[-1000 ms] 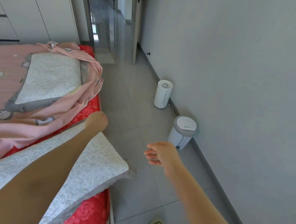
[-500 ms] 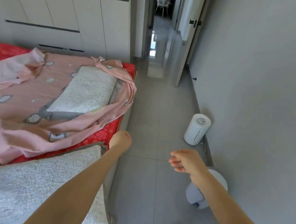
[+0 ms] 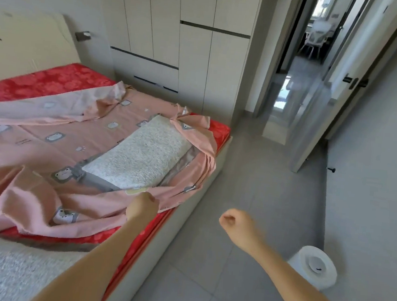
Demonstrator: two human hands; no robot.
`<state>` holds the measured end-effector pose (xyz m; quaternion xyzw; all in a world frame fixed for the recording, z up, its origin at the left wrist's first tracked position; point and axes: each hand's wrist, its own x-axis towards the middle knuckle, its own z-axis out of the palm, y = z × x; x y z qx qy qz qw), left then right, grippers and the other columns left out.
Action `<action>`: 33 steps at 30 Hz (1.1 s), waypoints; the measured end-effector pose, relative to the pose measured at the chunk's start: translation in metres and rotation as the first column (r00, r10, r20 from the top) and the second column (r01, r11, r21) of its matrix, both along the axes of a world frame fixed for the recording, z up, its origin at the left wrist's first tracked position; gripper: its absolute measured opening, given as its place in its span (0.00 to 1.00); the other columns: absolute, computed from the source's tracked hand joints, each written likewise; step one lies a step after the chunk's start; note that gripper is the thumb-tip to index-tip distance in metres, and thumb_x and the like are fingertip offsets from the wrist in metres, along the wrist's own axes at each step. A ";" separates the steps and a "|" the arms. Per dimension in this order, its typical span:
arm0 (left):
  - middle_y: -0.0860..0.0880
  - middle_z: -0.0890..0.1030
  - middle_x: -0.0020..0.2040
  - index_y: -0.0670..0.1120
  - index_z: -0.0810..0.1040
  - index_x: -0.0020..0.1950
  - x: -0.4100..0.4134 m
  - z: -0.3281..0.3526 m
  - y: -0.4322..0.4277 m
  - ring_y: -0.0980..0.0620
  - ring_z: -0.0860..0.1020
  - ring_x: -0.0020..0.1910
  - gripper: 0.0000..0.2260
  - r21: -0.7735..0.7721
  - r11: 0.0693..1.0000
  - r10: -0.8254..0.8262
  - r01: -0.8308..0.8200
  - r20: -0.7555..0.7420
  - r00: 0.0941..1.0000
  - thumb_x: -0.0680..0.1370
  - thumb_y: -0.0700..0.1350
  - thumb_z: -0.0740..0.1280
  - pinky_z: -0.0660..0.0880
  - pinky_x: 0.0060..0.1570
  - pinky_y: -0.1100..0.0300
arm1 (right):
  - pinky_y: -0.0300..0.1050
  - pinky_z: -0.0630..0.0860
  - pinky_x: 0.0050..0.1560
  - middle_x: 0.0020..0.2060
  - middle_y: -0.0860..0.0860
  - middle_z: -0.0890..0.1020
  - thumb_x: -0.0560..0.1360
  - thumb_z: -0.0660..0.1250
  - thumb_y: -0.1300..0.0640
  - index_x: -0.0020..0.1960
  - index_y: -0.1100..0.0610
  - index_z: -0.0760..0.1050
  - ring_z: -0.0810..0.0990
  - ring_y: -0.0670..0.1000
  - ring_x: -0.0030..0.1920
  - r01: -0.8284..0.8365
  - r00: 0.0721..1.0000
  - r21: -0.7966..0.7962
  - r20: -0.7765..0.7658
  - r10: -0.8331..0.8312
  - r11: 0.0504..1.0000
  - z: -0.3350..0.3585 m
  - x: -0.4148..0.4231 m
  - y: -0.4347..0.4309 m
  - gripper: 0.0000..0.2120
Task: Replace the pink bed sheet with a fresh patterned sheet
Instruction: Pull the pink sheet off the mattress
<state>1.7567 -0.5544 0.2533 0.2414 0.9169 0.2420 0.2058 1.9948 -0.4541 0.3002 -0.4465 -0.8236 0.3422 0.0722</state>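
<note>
The pink sheet with cartoon animal prints lies loose and crumpled over the red floral mattress. A white textured pillow rests on the sheet. My left hand is curled into a fist just over the sheet's near edge, close to the pillow's corner; no fabric shows between its fingers. My right hand hovers over the grey floor beside the bed, fingers curled, holding nothing. No patterned fresh sheet is in view.
A second white pillow lies at the near left of the bed. A white cylindrical appliance stands on the floor by the right wall. Beige wardrobes back the bed; an open door leads to a hallway.
My view has swung left toward the bed and headboard. My left hand has moved forward from the near pillow to the pink sheet's edge. My right hand has curled tighter.
</note>
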 end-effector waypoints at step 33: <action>0.38 0.48 0.77 0.42 0.39 0.77 -0.317 -0.280 0.528 0.36 0.49 0.75 0.36 -0.714 0.697 -0.081 -0.066 -0.170 0.982 0.80 0.55 0.57 0.40 0.68 0.33 | 0.74 0.35 0.63 0.76 0.59 0.50 0.80 0.57 0.52 0.76 0.55 0.51 0.49 0.64 0.75 -0.691 -0.297 -0.025 0.921 0.252 -0.723 -0.262 -0.533 0.635 0.28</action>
